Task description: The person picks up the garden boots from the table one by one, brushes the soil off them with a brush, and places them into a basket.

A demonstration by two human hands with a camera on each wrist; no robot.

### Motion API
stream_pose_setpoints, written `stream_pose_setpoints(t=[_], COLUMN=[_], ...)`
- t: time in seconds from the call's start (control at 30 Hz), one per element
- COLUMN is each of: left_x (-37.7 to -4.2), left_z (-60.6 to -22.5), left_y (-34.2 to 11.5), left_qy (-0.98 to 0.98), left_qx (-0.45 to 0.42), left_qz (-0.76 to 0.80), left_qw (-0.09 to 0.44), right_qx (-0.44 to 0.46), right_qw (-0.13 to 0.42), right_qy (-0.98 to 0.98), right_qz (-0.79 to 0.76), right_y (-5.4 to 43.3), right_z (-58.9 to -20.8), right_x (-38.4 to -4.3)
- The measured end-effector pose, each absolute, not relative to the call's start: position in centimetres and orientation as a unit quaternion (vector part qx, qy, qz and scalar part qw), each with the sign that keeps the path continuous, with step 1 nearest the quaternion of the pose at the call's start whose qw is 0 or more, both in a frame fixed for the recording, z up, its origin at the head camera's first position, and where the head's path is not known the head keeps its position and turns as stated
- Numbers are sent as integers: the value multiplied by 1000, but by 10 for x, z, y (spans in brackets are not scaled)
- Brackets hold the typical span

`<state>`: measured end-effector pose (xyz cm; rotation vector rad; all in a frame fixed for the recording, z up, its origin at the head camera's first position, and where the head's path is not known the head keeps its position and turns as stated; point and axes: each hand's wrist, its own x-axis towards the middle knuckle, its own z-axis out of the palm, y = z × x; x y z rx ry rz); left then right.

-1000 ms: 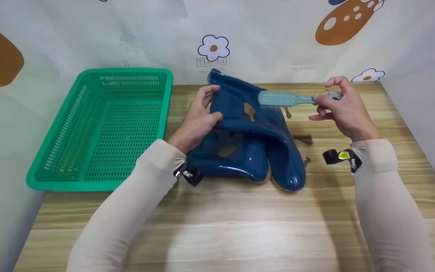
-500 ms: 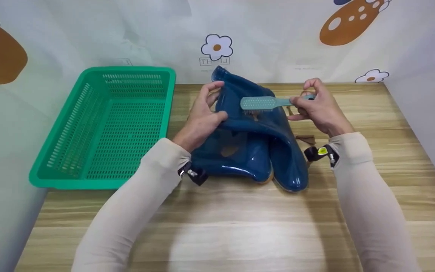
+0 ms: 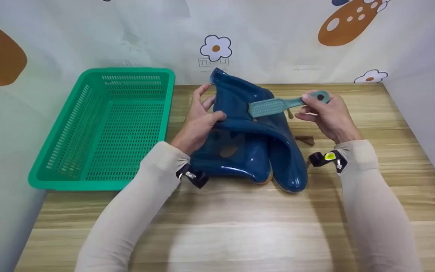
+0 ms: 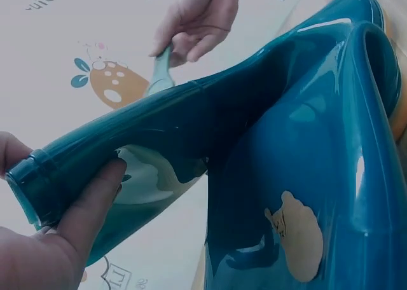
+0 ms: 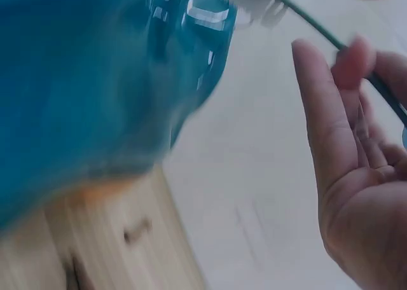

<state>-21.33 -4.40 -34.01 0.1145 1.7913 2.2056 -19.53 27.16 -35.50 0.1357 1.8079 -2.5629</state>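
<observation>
Left hand [image 3: 198, 124] pinches the upper boot [image 3: 232, 100] by its top, apparently steadying it; right hand [image 3: 332, 117] grips the brush [image 3: 268, 108] over it

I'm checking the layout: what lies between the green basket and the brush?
The head view shows the left hand and the upper part of the blue boot it grips.

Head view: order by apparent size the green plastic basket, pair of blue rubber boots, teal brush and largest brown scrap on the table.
1. Green plastic basket
2. Pair of blue rubber boots
3. Teal brush
4. Largest brown scrap
</observation>
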Motion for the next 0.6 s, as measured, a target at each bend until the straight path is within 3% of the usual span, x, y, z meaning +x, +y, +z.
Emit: stream_pose_setpoints(t=[0.47, 0.6], left_x=[-213, -213], left_z=[-345, -349], left_y=[-45, -46], left_qy=[593, 583], left_qx=[26, 12], left_qz=[790, 799], left_qw=[154, 150], right_qx=[103, 133], right_qw=[10, -12], right_qy=[547, 583], right_qz=[-831, -802], right_y=[237, 236], right_z=[-348, -353], right_x=[-208, -208])
